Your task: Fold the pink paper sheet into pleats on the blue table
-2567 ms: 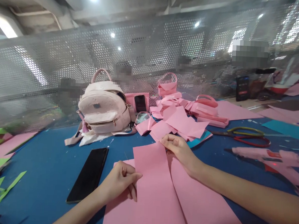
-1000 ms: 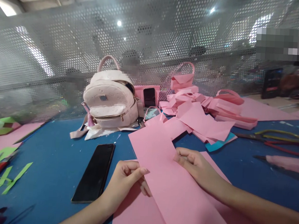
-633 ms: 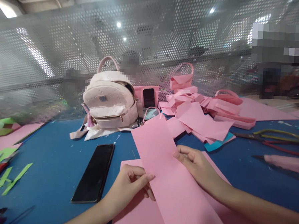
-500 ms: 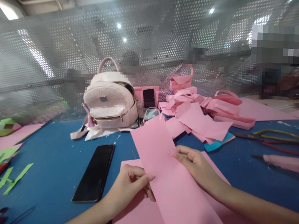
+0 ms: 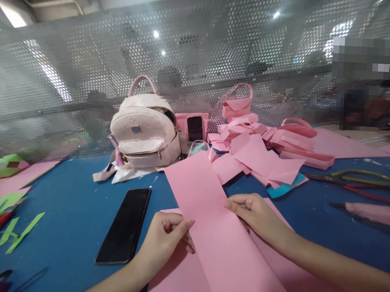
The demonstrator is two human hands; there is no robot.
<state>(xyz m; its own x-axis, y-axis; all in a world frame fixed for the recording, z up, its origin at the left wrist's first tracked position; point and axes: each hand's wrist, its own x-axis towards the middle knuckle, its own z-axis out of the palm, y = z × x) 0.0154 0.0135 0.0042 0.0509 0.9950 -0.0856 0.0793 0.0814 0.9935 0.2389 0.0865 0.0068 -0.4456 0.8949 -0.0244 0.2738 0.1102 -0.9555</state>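
A long strip of pink paper (image 5: 217, 225) slants up from the bottom edge of the head view, raised over another pink sheet (image 5: 182, 271) on the table. My left hand (image 5: 170, 238) pinches the strip's left edge between thumb and fingers. On the opposite edge, slightly higher up, my right hand (image 5: 255, 219) grips it with the thumb on top and the fingers partly hidden behind. Left of my left hand lies a black phone (image 5: 123, 225), flat on the blue table.
A pale pink backpack (image 5: 146, 132) stands at the back. Beside it are a second phone (image 5: 195, 127), a heap of pink paper pieces (image 5: 263, 156) and a small paper bag (image 5: 236, 107). Scissors (image 5: 360, 176) lie right; green strips (image 5: 23, 233) lie left. A perforated metal screen (image 5: 88, 70) stands behind.
The paper strip's upper end has swung slightly left, and my left hand has shifted a little left and up with it. Both hands keep their hold.
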